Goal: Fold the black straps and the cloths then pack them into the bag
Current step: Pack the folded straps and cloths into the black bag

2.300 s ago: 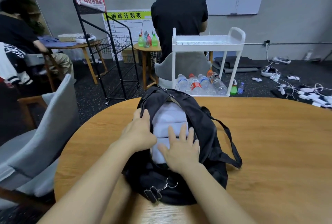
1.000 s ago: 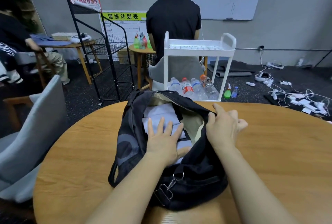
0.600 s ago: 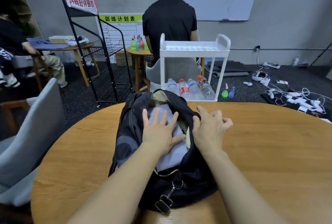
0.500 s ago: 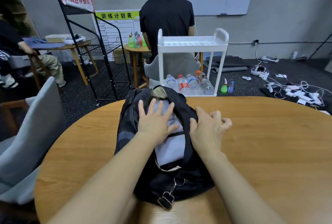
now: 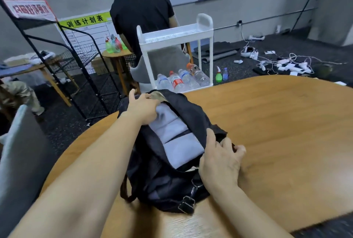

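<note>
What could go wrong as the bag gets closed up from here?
1. The folded cloths sit high in the black bag's opening, so fabric may snag as the sides come together.
2. The left hand and right hand pull opposite ends; the bag, near the round table's edge, could slide off.

A black fabric bag (image 5: 172, 184) lies open on the round wooden table (image 5: 286, 123). Folded pale grey cloths (image 5: 177, 138) are seen inside. Its far rim is gripped by the left hand (image 5: 142, 108), its near edge by the right hand (image 5: 219, 163).
</note>
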A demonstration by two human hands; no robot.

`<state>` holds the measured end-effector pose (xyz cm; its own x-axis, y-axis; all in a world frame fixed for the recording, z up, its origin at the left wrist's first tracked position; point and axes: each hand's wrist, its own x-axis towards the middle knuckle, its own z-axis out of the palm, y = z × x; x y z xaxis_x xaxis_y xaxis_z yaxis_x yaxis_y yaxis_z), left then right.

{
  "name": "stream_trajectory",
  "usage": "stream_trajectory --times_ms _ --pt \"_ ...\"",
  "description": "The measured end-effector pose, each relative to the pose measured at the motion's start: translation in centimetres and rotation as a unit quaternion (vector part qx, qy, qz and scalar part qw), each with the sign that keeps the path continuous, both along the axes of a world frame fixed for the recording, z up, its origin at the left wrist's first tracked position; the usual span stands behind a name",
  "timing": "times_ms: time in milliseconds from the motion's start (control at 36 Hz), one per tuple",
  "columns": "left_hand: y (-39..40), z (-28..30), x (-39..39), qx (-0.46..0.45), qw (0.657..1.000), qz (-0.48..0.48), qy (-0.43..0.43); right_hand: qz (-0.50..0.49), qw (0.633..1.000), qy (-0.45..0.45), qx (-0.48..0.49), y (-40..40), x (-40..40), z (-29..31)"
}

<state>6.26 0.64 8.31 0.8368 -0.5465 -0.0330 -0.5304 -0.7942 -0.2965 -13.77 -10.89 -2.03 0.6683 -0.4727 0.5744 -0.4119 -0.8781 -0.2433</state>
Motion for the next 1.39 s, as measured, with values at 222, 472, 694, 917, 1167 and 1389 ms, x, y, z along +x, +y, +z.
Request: stream_trajectory --times_ms 222,472,694,917,1167,1389 --pt "-0.4 -0.4 1.3 -0.048 0.998 0.03 0.036 -0.014 0.996 -0.014 -0.09 -5.9 2.5 1.6" --pt "-1.6 -0.8 1.4 -0.008 0.998 0.035 0.041 -0.028 0.993 -0.012 -0.118 -13.7 5.5 3.7" --pt "-4.9 -3.5 -2.8 0.018 0.988 -0.117 0.099 -0.001 0.997 -0.017 -0.07 -13.0 5.9 3.0" --pt "-4.5 -4.3 -3.3 -0.002 0.986 -0.087 0.142 0.11 0.989 0.035 -0.097 -8.9 5.4 2.7" --pt "-2.6 -2.1 -1.8 -0.072 0.991 -0.102 0.049 0.157 0.898 0.41 -0.023 -7.0 7.5 3.1" --pt "0.2 -0.7 1.3 -0.111 0.993 -0.03 0.029 0.147 0.931 0.335 -0.015 -6.5 7.5 3.0"
